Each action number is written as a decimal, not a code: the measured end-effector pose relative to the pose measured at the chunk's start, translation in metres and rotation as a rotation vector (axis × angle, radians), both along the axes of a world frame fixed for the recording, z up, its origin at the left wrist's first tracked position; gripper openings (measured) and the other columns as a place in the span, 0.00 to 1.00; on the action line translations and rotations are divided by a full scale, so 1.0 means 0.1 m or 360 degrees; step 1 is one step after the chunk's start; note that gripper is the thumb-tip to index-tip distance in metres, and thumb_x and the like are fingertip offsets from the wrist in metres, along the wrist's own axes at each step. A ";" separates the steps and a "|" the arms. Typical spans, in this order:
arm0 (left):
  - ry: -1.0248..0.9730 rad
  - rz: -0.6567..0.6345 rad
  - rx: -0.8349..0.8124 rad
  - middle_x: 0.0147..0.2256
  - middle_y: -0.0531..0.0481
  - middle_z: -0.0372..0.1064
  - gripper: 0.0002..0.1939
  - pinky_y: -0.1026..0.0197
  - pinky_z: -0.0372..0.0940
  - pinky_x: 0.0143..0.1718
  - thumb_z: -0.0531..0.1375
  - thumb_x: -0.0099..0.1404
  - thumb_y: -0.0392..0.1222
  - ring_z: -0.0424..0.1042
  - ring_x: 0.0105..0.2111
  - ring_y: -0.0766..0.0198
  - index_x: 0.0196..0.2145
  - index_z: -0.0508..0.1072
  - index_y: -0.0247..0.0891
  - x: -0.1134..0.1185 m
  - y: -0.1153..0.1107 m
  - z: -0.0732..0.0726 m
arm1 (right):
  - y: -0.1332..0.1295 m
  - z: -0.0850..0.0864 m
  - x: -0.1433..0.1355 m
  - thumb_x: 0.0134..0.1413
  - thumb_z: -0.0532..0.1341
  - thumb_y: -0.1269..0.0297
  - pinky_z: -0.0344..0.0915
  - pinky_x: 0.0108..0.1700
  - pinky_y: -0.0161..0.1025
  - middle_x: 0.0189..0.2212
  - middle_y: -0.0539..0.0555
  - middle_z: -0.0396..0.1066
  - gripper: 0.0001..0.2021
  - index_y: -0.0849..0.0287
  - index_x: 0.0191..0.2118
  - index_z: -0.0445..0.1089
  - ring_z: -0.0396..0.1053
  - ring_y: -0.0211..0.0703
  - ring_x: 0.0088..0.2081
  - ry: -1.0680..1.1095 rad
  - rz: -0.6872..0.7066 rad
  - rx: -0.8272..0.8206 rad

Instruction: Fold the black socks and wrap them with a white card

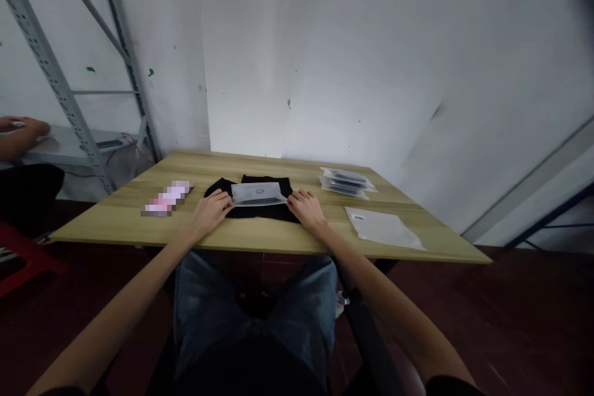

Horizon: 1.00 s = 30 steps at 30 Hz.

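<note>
Between my two hands is a translucent white plastic bag (258, 192) with a round mark on its front and something dark inside. My left hand (214, 209) pinches its left edge. At the opposite edge, the fingers of my right hand (304, 205) are closed on its corner. Black folded fabric (266, 213) lies spread on the table beneath the bag and both hands; its exact kind I cannot tell. My fingertips partly cover the bag's sides.
Several filled translucent bags (347, 182) are stacked at the table's right rear. A flat white bag (385, 228) lies nearer the front right. A phone (167, 198), blurred, rests on the wooden table (185, 167). Left of a metal rack (60, 80), another person's hand (25, 127) shows.
</note>
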<state>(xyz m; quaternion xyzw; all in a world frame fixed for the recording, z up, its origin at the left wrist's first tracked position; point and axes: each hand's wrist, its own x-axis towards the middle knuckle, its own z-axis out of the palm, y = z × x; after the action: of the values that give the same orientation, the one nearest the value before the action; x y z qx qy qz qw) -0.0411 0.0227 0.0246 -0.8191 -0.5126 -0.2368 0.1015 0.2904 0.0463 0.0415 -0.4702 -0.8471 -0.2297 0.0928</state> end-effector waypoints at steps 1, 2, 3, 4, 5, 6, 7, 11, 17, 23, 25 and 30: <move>-0.0003 0.0010 -0.0014 0.42 0.42 0.77 0.10 0.53 0.68 0.45 0.57 0.75 0.41 0.72 0.51 0.49 0.36 0.76 0.42 -0.01 0.00 0.00 | -0.01 0.01 0.05 0.75 0.55 0.69 0.61 0.53 0.47 0.47 0.63 0.77 0.12 0.59 0.46 0.78 0.69 0.55 0.53 0.0014 -0.0022 -0.0022; -0.0008 0.0019 -0.0027 0.42 0.42 0.77 0.10 0.53 0.68 0.46 0.57 0.75 0.41 0.72 0.51 0.49 0.36 0.76 0.42 -0.01 -0.01 0.01 | -0.02 0.03 0.09 0.74 0.55 0.70 0.61 0.53 0.46 0.47 0.63 0.78 0.12 0.59 0.46 0.78 0.70 0.55 0.53 0.0033 -0.0039 -0.0041; -0.0013 0.0029 -0.0045 0.43 0.42 0.77 0.10 0.52 0.68 0.47 0.57 0.74 0.41 0.72 0.51 0.49 0.37 0.77 0.43 -0.03 -0.02 0.03 | -0.03 0.05 0.12 0.73 0.56 0.70 0.61 0.53 0.46 0.47 0.64 0.78 0.12 0.59 0.45 0.78 0.70 0.54 0.52 0.0060 -0.0055 -0.0054; -0.0017 0.0030 -0.0066 0.44 0.42 0.78 0.09 0.51 0.69 0.49 0.57 0.73 0.40 0.73 0.52 0.49 0.38 0.77 0.43 -0.04 -0.03 0.06 | -0.04 0.07 0.14 0.73 0.56 0.70 0.61 0.53 0.45 0.46 0.63 0.78 0.12 0.58 0.45 0.78 0.71 0.54 0.52 0.0101 -0.0071 -0.0058; -0.0016 0.0014 -0.0086 0.45 0.42 0.78 0.08 0.50 0.69 0.52 0.57 0.72 0.39 0.73 0.53 0.49 0.40 0.77 0.44 -0.06 -0.05 0.09 | -0.05 0.09 0.15 0.73 0.56 0.70 0.62 0.53 0.45 0.46 0.63 0.78 0.12 0.58 0.45 0.78 0.71 0.54 0.51 0.0160 -0.0086 -0.0054; -0.0011 -0.0009 -0.0101 0.48 0.43 0.78 0.09 0.49 0.68 0.55 0.58 0.70 0.37 0.73 0.54 0.49 0.43 0.78 0.46 -0.09 -0.07 0.15 | -0.05 0.12 0.15 0.73 0.56 0.69 0.62 0.53 0.45 0.46 0.63 0.78 0.11 0.58 0.45 0.78 0.72 0.54 0.51 0.0239 -0.0100 -0.0045; -0.0003 -0.0034 -0.0104 0.50 0.44 0.77 0.12 0.48 0.67 0.58 0.59 0.68 0.36 0.73 0.55 0.48 0.46 0.77 0.47 -0.11 -0.10 0.22 | -0.05 0.15 0.13 0.73 0.57 0.68 0.62 0.53 0.44 0.46 0.62 0.79 0.11 0.58 0.45 0.78 0.73 0.54 0.51 0.0333 -0.0111 -0.0038; -0.0029 -0.0027 0.0025 0.56 0.40 0.74 0.19 0.44 0.63 0.62 0.54 0.73 0.38 0.70 0.59 0.45 0.57 0.73 0.43 -0.07 -0.16 0.55 | 0.04 0.29 -0.04 0.76 0.53 0.64 0.65 0.51 0.43 0.50 0.59 0.79 0.14 0.56 0.52 0.77 0.76 0.53 0.49 0.0788 -0.0153 -0.0080; -0.0292 0.0046 -0.0156 0.68 0.34 0.63 0.27 0.46 0.61 0.67 0.45 0.81 0.48 0.64 0.68 0.47 0.70 0.61 0.33 0.59 0.25 0.59 | 0.34 0.40 -0.59 0.77 0.47 0.66 0.66 0.58 0.45 0.58 0.63 0.77 0.22 0.59 0.62 0.73 0.74 0.55 0.57 0.0988 -0.0240 -0.0319; -0.0371 0.0317 -0.0386 0.69 0.29 0.62 0.28 0.38 0.54 0.71 0.47 0.78 0.41 0.60 0.71 0.43 0.71 0.62 0.31 1.00 0.62 0.10 | 0.51 0.04 -0.96 0.78 0.45 0.61 0.51 0.73 0.48 0.71 0.62 0.62 0.26 0.63 0.72 0.62 0.55 0.51 0.74 0.0707 -0.0108 -0.0458; -0.0332 0.0333 -0.0370 0.74 0.35 0.54 0.29 0.32 0.43 0.74 0.46 0.78 0.43 0.49 0.75 0.44 0.73 0.61 0.36 1.01 0.63 -0.05 | 0.53 -0.12 -0.98 0.79 0.43 0.58 0.47 0.75 0.52 0.75 0.60 0.54 0.28 0.60 0.75 0.57 0.48 0.51 0.77 0.0706 -0.0159 -0.0544; -0.0212 0.0339 -0.0506 0.77 0.45 0.43 0.31 0.27 0.34 0.74 0.41 0.79 0.47 0.40 0.78 0.47 0.76 0.56 0.45 0.95 0.66 -0.16 | 0.51 -0.24 -0.93 0.79 0.39 0.53 0.42 0.76 0.59 0.78 0.58 0.46 0.29 0.55 0.77 0.52 0.42 0.51 0.78 0.0681 -0.0204 -0.0736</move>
<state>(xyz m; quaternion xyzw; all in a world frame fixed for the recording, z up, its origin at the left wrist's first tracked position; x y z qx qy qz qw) 0.0540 0.0890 0.0084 -0.7484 -0.6329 -0.1943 -0.0387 0.1973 0.0976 0.0174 -0.5687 -0.8068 0.0675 0.1449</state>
